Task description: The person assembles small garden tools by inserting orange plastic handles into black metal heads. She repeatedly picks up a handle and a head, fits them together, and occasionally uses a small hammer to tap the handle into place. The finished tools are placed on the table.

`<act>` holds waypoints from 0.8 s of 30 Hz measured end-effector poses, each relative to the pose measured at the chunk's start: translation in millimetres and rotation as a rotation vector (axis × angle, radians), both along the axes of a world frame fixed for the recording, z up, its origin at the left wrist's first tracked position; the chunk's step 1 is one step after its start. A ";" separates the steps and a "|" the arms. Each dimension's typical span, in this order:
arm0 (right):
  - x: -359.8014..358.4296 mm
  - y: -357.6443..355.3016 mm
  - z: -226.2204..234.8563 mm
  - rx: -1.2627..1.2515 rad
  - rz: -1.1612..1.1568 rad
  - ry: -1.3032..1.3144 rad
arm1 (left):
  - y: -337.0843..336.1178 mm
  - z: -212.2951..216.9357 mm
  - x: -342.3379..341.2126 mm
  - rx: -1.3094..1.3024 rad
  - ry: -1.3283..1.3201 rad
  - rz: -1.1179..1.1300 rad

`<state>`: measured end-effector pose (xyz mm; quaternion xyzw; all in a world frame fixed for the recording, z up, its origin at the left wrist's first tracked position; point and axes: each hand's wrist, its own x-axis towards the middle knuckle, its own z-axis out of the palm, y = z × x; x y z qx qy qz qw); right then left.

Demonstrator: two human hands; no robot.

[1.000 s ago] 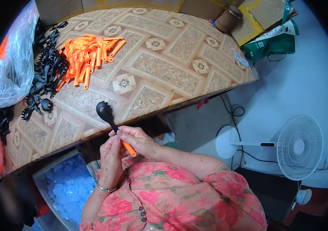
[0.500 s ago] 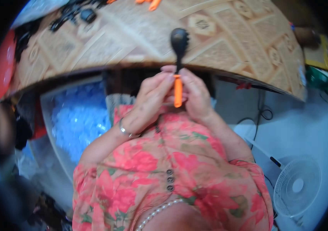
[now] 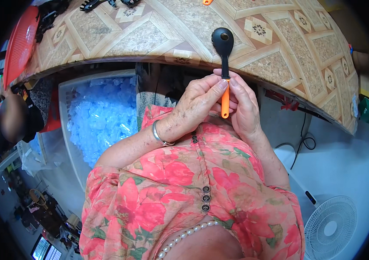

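Left hand (image 3: 199, 97) and right hand (image 3: 245, 102) come together just on the person's side of a tabletop (image 3: 167, 26), both closed around one black-and-orange spoon (image 3: 225, 69). Beyond them the tabletop spreads in tan and brown, patterned with wood-like strips and small flower motifs, its front edge curving across the view. Far ahead and to the left of the left hand lie some black pieces (image 3: 90, 5), and farther left stands a red basket (image 3: 22, 43). Below the tabletop edge, left of the left hand, a pale crate (image 3: 64, 117) holds translucent blue pieces (image 3: 102, 112). To the right of the right hand and nearer the body is a white fan (image 3: 330, 227), with a dark cable (image 3: 304, 143) looping between the two.

Forearms angle inward across a floral top (image 3: 158, 190); a silver bracelet (image 3: 157, 132) circles the left wrist. The left thumb presses on the spoon from the front, while the right hand is cupped, its thumb beside the neck and its fingers curled behind.

Between the two hands, the spoon's orange handle points toward the body; its black, holed head projects forward past the fingers, seen against the tabletop.
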<state>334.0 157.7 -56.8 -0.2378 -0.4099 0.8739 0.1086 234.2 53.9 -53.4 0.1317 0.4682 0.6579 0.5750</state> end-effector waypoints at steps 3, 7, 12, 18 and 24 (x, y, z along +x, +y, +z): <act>-0.9 -0.2 1.7 0.019 0.006 -0.023 | 1.4 0.5 0.1 -0.013 0.030 0.014; -2.1 -1.5 5.3 0.057 -0.008 -0.057 | 3.0 2.1 -0.1 -0.032 -0.032 0.049; -3.5 -2.3 3.2 0.093 -0.047 -0.092 | 4.3 8.0 1.5 -0.082 -0.027 0.096; -6.2 -3.8 6.7 0.076 -0.057 -0.101 | 5.4 8.5 -0.4 -0.078 -0.046 0.109; -0.8 -3.8 14.3 0.071 -0.053 -0.072 | 1.5 3.9 3.1 0.014 -0.068 0.128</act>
